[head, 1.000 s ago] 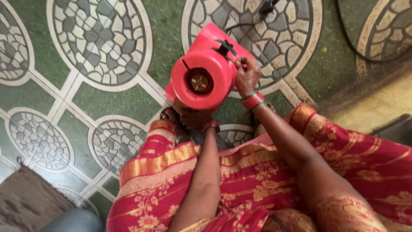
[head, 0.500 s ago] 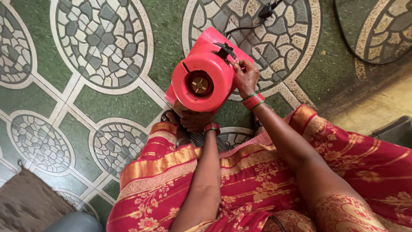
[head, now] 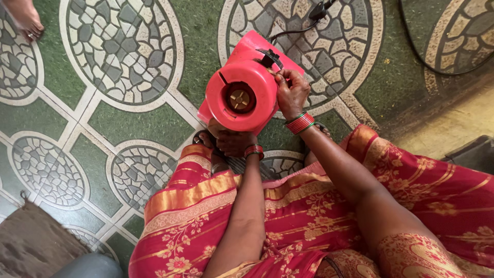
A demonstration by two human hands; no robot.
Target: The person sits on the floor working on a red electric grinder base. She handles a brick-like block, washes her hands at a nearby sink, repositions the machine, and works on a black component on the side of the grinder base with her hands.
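Head view: both hands, left hand (head: 232, 142) and right hand (head: 292, 94), grasp the round red mixer base (head: 242, 98).

Mixer base (head: 242, 95) sits on the floor (head: 128, 118), centre of view, tilted, its coupling hub (head: 240, 99) facing up toward the camera. Left hand (head: 234, 141) below it, touching its near lower edge. Right hand (head: 292, 95) against its right side, fingers at the knob (head: 269, 56) on the upper right. Cord (head: 293, 31) runs from behind the base to a plug (head: 319, 10) at the top edge. 2nd cable (head: 427, 56) loops far right, well apart. Draped lap (head: 309, 221) fills the near foreground. Another person's foot (head: 25, 20) top left. Mat (head: 31, 247) bottom left.
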